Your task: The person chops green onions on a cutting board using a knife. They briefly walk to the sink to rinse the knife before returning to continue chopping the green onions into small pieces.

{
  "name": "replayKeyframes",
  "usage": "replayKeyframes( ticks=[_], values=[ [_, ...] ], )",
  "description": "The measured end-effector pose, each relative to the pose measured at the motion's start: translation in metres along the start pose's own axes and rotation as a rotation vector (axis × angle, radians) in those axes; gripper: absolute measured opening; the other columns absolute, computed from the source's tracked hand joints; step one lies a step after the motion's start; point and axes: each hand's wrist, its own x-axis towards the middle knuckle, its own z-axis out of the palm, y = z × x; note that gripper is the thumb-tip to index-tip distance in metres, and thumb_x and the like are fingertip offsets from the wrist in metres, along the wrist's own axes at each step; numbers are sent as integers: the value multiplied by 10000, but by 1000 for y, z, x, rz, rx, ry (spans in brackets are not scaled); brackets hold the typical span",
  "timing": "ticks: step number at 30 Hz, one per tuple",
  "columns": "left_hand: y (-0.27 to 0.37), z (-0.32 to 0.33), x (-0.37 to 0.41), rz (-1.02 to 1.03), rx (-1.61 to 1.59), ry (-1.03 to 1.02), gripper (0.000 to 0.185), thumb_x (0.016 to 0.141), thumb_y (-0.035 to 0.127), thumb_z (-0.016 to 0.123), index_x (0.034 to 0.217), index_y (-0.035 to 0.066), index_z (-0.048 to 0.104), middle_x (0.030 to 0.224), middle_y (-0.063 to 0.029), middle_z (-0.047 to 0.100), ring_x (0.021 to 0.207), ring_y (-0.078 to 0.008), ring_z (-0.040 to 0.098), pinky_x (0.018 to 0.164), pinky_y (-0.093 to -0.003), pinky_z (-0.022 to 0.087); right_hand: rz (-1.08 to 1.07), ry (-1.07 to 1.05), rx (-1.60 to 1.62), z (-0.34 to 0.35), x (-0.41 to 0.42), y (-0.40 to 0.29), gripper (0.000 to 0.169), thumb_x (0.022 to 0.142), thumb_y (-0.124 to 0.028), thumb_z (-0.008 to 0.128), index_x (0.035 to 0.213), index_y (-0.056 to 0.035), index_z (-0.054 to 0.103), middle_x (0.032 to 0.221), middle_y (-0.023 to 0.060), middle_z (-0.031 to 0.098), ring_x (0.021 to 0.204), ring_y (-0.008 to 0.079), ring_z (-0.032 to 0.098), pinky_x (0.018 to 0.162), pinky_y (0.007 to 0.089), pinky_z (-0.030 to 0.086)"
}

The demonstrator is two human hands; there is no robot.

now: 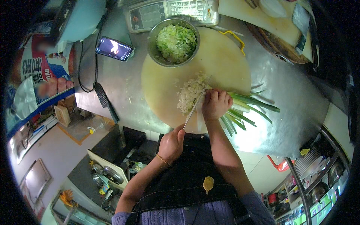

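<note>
My left hand [171,143] grips the handle of a kitchen knife [195,104], whose blade stands on edge, slanting up and to the right. Pressed down just right of the blade, my right hand [216,103] holds a bunch of scallions [250,104]; their green ends fan out past the board. Chopped pale scallion [190,92] lies heaped on the blade's left side. Everything being cut rests on a round, pale cutting board [160,90]. At its far edge a steel bowl [150,46] holds chopped green and white scallion [176,41].
Behind the bowl stands a scale with a keypad [173,12]. A lit phone [114,49], a cable [81,64] and a black brush [105,99] lie left on the steel table [132,81]. Far right, a cleaver [303,21] lies on another board [239,8].
</note>
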Motion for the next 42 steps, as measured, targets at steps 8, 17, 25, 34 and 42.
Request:
replayKeyframes(
  ticks=[8,17,25,34,42],
  values=[
    [13,-8,-6,-24,43,-38,351,989,261,401,1196,33,569,849,-274,635,807,-460,606,709,-511,483,4,-35,10,2,-3,3,194,740,-297,724,777,-168,583,869,1,578,852,247,544,828,432,377],
    [-1,27,70,100,104,72,329,984,267,413,1154,45,587,839,-276,636,806,-458,605,712,-528,478,-1,-37,13,2,-1,2,153,792,-272,661,791,-143,579,865,61,550,855,285,535,829,444,367],
    [9,-8,13,17,81,-12,357,982,285,409,1183,48,584,846,-268,641,813,-451,612,724,-508,486,4,-24,8,5,-4,1,102,820,-219,608,856,-136,563,902,80,554,860,300,539,837,444,356],
    [-5,15,28,43,125,27,353,983,306,413,1196,71,568,838,-264,644,804,-442,619,723,-518,486,15,-30,7,6,-5,2,87,824,-222,594,820,-143,560,880,62,553,845,287,543,816,438,366],
    [3,28,70,92,129,79,366,985,299,407,1060,14,623,838,-284,625,813,-475,598,727,-524,480,-1,-38,-6,2,-9,1,133,844,-265,579,824,-133,578,880,72,547,877,279,535,844,441,370]
  ],
)
